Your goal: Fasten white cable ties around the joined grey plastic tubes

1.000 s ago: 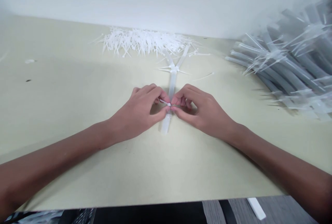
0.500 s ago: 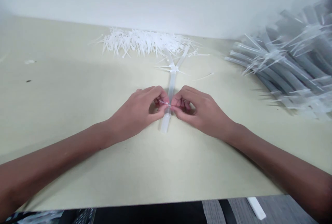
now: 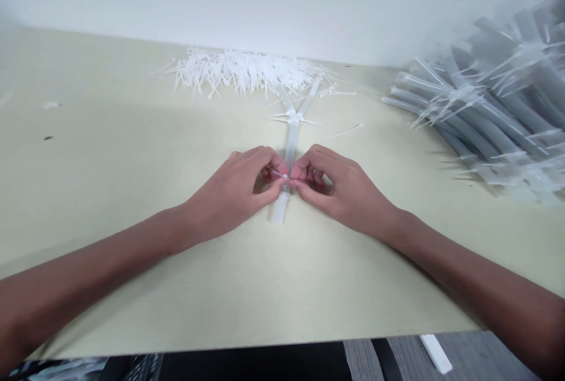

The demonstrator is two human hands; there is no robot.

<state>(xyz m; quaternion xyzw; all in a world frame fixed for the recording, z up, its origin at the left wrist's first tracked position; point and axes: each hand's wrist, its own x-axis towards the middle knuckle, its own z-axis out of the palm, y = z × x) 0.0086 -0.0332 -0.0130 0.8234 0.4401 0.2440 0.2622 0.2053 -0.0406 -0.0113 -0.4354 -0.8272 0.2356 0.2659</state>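
Cable tie (image 3: 279, 174) pinched between left hand (image 3: 232, 184) and right hand (image 3: 342, 186), both nearly closed, across translucent tube (image 3: 291, 148).

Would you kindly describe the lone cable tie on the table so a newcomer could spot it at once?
On the beige table, find the white pile of cable ties at the back. Just below its right end, right of the tied clear tubes, one tie lies alone, touching neither pile nor tubes.

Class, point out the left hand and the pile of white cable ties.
left hand (image 3: 232, 184), head view, back of the hand
pile of white cable ties (image 3: 238, 73), head view, middle of the pile
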